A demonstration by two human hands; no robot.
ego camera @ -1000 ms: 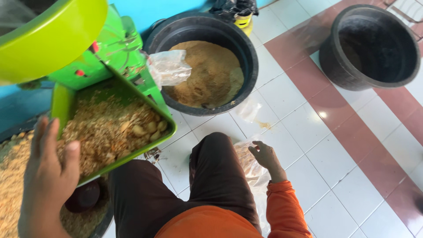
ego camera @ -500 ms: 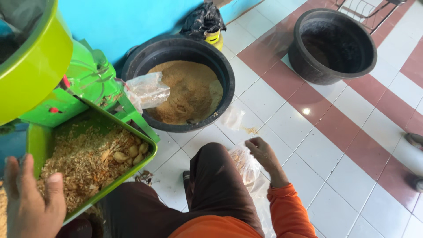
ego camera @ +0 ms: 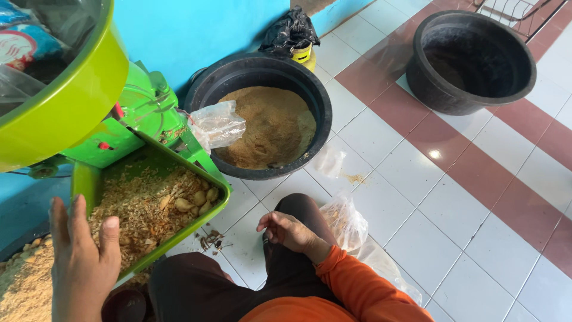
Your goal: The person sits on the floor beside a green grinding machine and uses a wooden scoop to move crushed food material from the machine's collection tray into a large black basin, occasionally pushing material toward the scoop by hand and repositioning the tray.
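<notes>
Green tray [ego camera: 89,185], L fingers [ego camera: 110,235] spread.

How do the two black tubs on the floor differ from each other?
The near black tub by the green machine holds a mound of tan ground meal, while the far black tub looks almost empty, with only a dark smear inside. A clear plastic bag hangs over the near tub's rim; the far tub's rim is bare. The near tub stands on white tiles against the blue wall, the far tub on the red tile stripe. Both are round, black and open-topped.
</notes>
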